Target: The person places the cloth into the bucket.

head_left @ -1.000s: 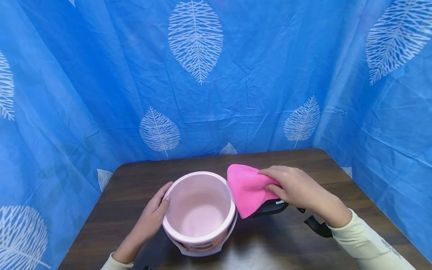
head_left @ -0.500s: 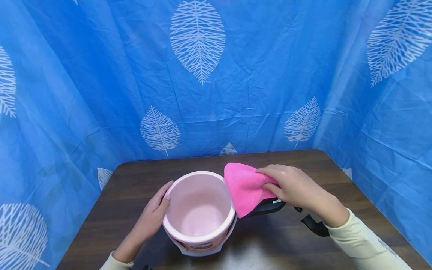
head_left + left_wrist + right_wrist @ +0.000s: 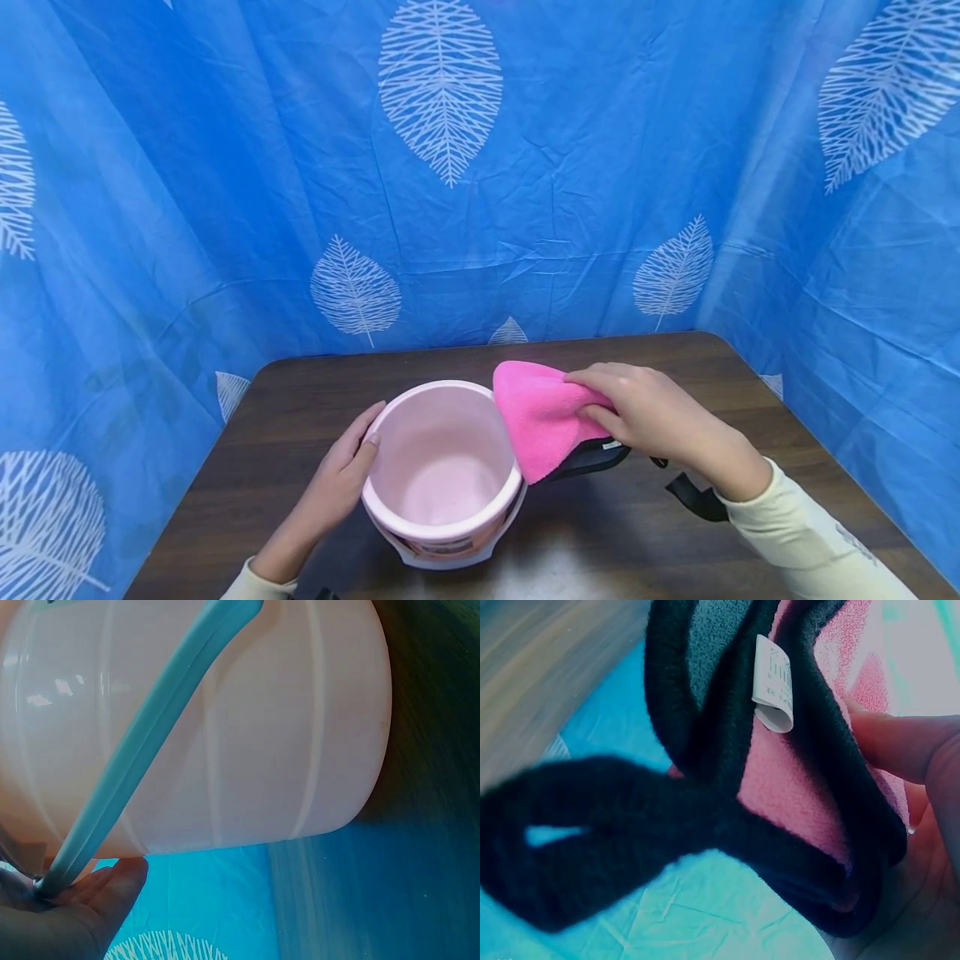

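A pale pink plastic bucket (image 3: 446,454) stands upright with its mouth facing up. My left hand (image 3: 337,483) holds its left rim, thumb over the edge and fingers outside. In the left wrist view the bucket's carrying handle (image 3: 150,742) hangs slanting across its ribbed side. My right hand (image 3: 652,412) pinches a bright pink fleecy cloth (image 3: 543,412) with black edging. The cloth overlaps the bucket's right rim. The right wrist view shows its folds, a white label (image 3: 772,682) and a black strap loop (image 3: 607,825).
A dark wooden table (image 3: 615,533) bears the bucket. Blue curtains (image 3: 555,208) with white leaf prints rise close behind and at both sides of it. A shiny reflection lies on the tabletop in front.
My right hand has shifted slightly left, bringing the pink cloth further over the bucket's right rim. My left hand and the bucket have stayed put.
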Motion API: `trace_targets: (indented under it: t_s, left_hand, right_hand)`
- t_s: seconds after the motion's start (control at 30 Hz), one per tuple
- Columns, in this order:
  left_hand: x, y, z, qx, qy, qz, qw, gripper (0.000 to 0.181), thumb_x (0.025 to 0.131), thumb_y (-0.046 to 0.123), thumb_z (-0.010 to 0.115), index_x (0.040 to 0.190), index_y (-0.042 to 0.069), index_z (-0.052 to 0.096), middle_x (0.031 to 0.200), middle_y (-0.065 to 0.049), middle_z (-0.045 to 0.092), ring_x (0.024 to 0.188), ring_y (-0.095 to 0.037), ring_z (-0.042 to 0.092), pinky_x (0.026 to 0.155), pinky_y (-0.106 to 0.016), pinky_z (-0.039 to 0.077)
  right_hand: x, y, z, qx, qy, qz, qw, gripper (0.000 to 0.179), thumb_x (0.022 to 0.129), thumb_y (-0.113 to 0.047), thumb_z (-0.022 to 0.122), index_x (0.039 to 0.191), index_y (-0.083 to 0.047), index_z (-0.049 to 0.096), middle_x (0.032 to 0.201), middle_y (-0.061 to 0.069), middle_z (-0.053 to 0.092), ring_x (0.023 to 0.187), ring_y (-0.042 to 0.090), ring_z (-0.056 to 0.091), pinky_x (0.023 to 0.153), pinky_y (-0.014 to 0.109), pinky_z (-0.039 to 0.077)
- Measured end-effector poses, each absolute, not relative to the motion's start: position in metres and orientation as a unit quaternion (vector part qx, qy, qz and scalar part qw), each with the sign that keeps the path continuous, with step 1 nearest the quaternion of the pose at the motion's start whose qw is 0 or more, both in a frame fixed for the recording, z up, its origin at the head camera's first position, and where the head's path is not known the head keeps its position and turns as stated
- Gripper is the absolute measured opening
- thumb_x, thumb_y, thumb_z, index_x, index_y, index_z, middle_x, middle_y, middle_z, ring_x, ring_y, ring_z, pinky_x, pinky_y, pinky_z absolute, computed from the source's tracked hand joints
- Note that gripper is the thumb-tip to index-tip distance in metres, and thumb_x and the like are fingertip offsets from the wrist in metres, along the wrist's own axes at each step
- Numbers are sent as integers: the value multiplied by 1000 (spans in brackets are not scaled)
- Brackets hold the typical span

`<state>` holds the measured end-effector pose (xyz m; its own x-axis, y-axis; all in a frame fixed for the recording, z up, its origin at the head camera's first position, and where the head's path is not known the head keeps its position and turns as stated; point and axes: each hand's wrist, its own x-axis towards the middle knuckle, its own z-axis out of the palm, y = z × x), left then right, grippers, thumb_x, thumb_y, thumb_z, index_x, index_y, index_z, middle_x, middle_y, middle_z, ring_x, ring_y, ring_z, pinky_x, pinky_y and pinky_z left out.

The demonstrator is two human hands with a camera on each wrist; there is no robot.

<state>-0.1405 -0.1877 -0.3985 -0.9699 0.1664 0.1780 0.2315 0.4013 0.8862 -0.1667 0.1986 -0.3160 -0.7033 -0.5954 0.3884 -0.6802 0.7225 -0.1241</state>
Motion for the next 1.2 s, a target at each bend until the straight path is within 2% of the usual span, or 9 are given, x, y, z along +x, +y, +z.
trace_targets:
  t_s: [1.2]
  left_hand:
    - [-139,-187,-398,-120,-834,-538,32,51,110,15,41,156,-4,31,159,-24,35,143,-42,38,108,-46,35]
  right_hand:
    - [-168,185,-305,369,-906,129,161,42,84,-10,83,124,-7,71,112,5,73,100,22,70,86,44,59]
